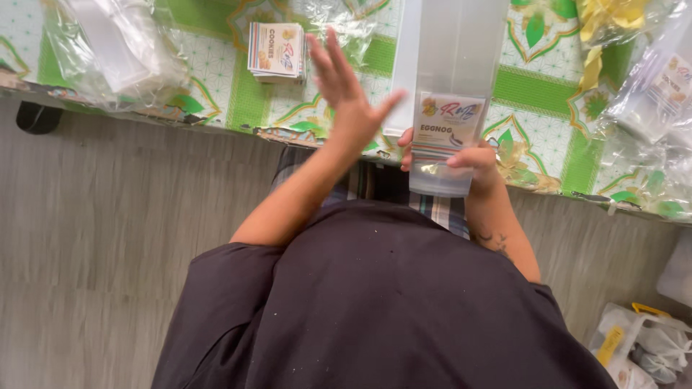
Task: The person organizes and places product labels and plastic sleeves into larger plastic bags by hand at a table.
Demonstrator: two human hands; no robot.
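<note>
My right hand (pixel 461 160) grips the near end of a tall clear plastic box (pixel 455 65) that has a printed label (pixel 445 124) stuck on its face. The box reaches from the table edge out over the green patterned cloth. My left hand (pixel 344 86) is raised with flat, spread fingers just left of the box and holds nothing. A stack of printed labels (pixel 277 50) lies on the cloth beyond my left hand.
A table under a green and white patterned cloth (pixel 537 90) runs across the top. Clear plastic bags and boxes (pixel 115 50) lie at the left, more (pixel 649 101) at the right. White bags (pixel 641 349) sit on the grey wood floor at the lower right.
</note>
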